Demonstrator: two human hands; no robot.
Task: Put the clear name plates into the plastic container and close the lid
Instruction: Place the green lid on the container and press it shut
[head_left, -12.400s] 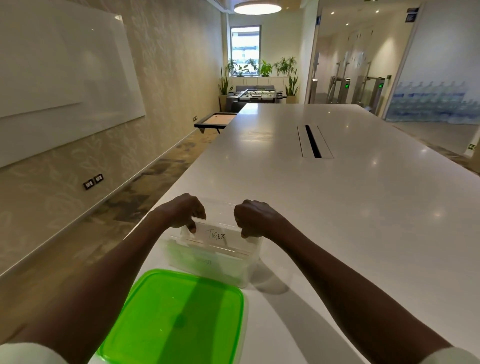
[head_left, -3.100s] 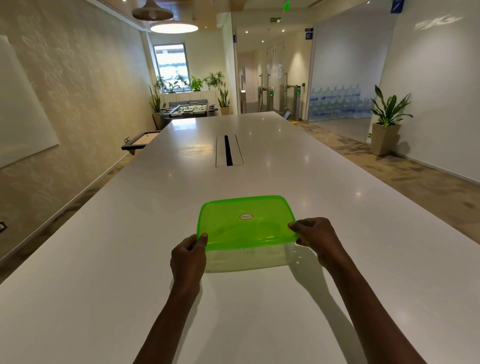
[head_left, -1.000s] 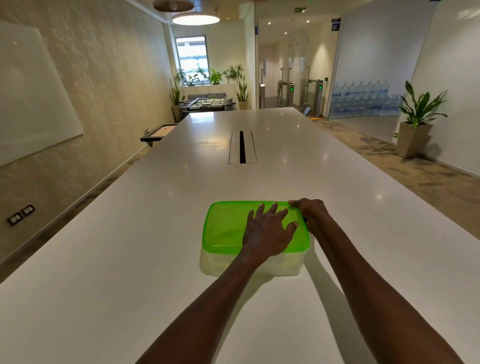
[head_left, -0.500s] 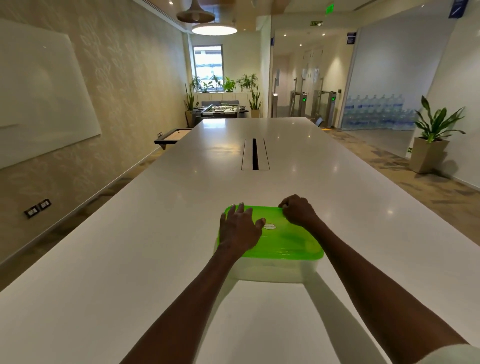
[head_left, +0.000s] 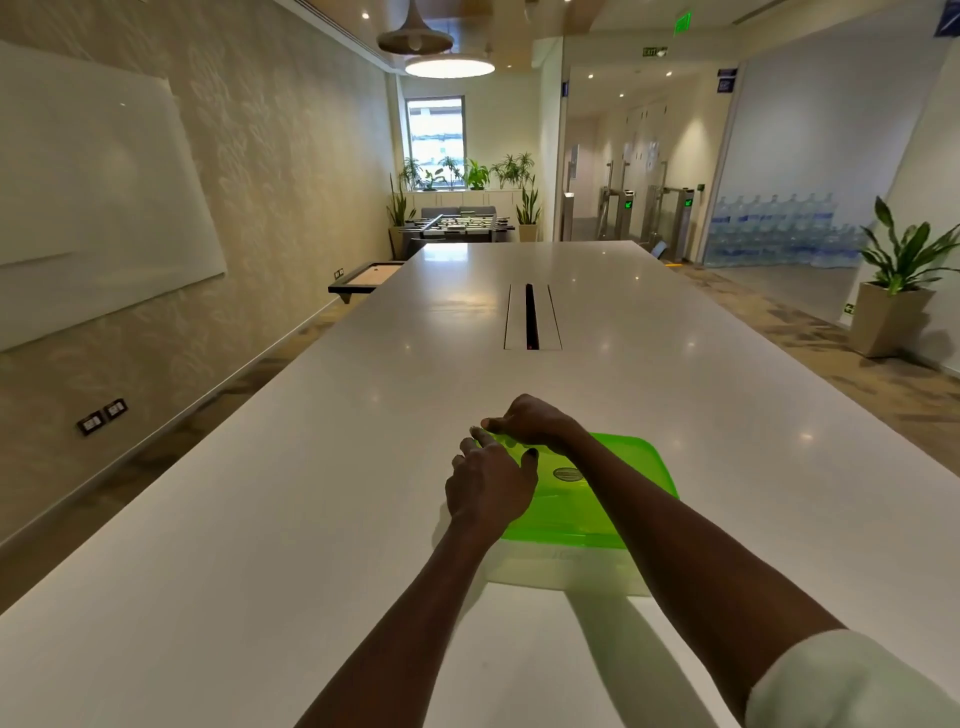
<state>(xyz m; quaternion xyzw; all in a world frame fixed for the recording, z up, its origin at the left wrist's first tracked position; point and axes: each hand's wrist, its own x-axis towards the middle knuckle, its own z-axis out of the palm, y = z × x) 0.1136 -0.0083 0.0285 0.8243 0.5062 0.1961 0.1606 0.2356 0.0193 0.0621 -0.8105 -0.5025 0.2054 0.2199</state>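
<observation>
A clear plastic container (head_left: 561, 569) stands on the white table (head_left: 311, 519), with its green lid (head_left: 623, 483) lying flat on top. My left hand (head_left: 488, 483) rests palm down on the lid's left part, fingers spread. Just beyond it, my right hand (head_left: 530, 423) curls its fingers over the lid's far left corner, and its forearm crosses above the lid. The name plates cannot be made out through the container wall.
A cable slot (head_left: 530, 317) runs along the table's middle, farther away. The table's left edge (head_left: 171, 475) drops to the floor beside a wall with a whiteboard (head_left: 93, 208). A potted plant (head_left: 893, 291) stands on the floor at the right.
The lid went onto the container over the earlier frames. In the last half second both hands slid left along the lid; my right hand reached its far left corner.
</observation>
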